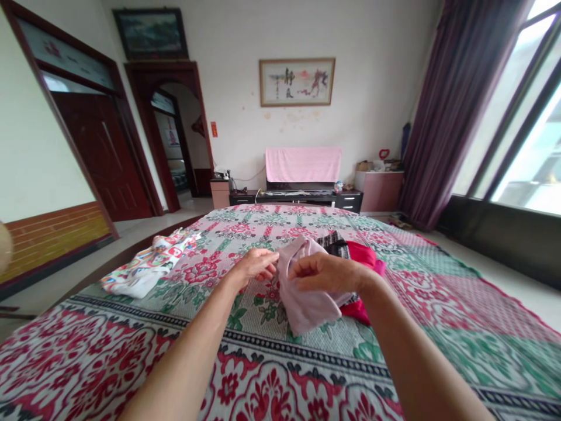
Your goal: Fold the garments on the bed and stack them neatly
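A pale lilac garment point(307, 304) hangs a little above the flowered bedspread point(394, 327), held up between both hands. My left hand point(256, 264) pinches its upper left edge with closed fingers. My right hand point(326, 273) is closed over its top, knuckles toward me. Behind the lilac garment lie a red garment point(366, 257) and a dark patterned one point(335, 242), partly hidden by it.
A folded white cloth with a colourful print point(149, 266) lies on the bed's left side. Beyond the bed stand a low dark TV cabinet point(302, 199) with a pink towel point(303, 164) over the screen, a pink cabinet point(379, 190), purple curtains and a large window at right.
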### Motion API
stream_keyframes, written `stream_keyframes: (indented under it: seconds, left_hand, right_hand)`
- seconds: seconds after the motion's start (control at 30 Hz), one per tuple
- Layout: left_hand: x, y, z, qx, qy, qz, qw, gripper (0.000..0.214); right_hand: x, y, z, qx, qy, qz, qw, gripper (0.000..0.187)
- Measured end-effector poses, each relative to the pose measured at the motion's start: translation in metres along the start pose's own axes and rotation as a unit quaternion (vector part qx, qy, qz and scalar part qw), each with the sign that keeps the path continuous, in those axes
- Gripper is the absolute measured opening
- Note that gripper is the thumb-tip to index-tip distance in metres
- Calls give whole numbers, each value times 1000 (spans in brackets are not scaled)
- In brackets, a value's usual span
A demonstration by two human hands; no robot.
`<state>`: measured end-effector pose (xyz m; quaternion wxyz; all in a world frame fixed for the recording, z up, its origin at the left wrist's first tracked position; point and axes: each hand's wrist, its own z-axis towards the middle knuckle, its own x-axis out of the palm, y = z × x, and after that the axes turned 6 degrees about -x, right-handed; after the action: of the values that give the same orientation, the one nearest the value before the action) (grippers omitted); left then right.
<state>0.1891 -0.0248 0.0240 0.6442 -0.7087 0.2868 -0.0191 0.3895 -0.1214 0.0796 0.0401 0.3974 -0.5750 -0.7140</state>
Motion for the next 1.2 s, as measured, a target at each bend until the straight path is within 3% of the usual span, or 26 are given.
stream_keyframes:
  seconds: [0.07,0.1,0.17,0.23,0.3,0.47,0.67,0.8,0.9,1.07,1.2]
  left_hand:
    - [5,3,2,-37,26,30,999,52]
    - [7,4,2,-44,35,36,998,56]
    - [11,3,2,-44,43,31,998,61]
    - [15,0,-1,-35,45,30,998,62]
    - [17,-4,-5,-22,42,46,998,60]
    - [25,-6,-5,4,17,101,995,45]
    - [36,10,11,63,-49,141,987,14]
    - [26,7,12,47,-112,144,982,18]
    - [18,0,9,56,-144,66,986,18]
    - [19,-9,-1,72,-14,-121,990,27]
    - [23,-10,-6,67,57,-157,984,43]
  right_hand:
    - [1,2,2,13,2,-10,1000,19]
    - [0,3,3,10,-29,-18,999,21]
    - [-5,1,3,2,-153,-64,986,24]
    - [-12,-6,2,29,-279,-150,948,24]
    - [-18,-16,-1,88,-322,-243,911,20]
    - [-13,-29,1,163,-242,-331,897,27]
    - [4,-24,13,193,-272,-418,845,26]
    - [10,-17,19,229,-290,-425,826,27]
    - [13,-15,23,184,-326,-438,818,30]
    - [15,-21,29,12,-342,-399,851,29]
    - [17,-25,31,0,-289,-383,877,27]
